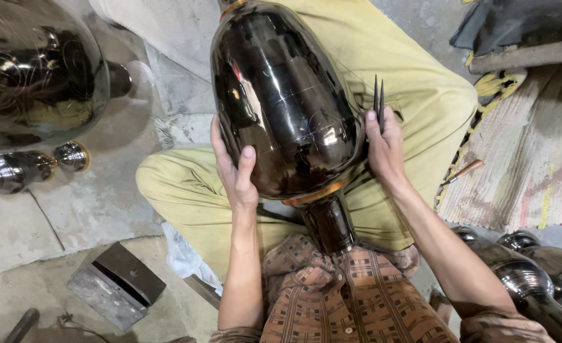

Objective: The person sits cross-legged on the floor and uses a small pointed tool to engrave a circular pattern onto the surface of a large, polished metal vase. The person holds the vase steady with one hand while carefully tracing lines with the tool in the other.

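Hands cradling dark glossy vase (281,95), left hand (233,168) flat, right hand (385,149) pinching compass (378,101).

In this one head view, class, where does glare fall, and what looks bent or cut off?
Head view: bright glare streaks cross the dark vase between the left hand and right hand; its glossy side mirrors the room, warped; the shiny pot is cut by the frame's left edge.

A rough grey concrete floor (97,203) is lying underfoot, cracked in places. A striped woven mat (528,152) is covering the floor at right, with a wooden plank (528,56) resting along its upper edge. A dark metal block (117,286) is sitting at lower left. Overhead light is glinting off polished metal vessels (33,70) standing at left.
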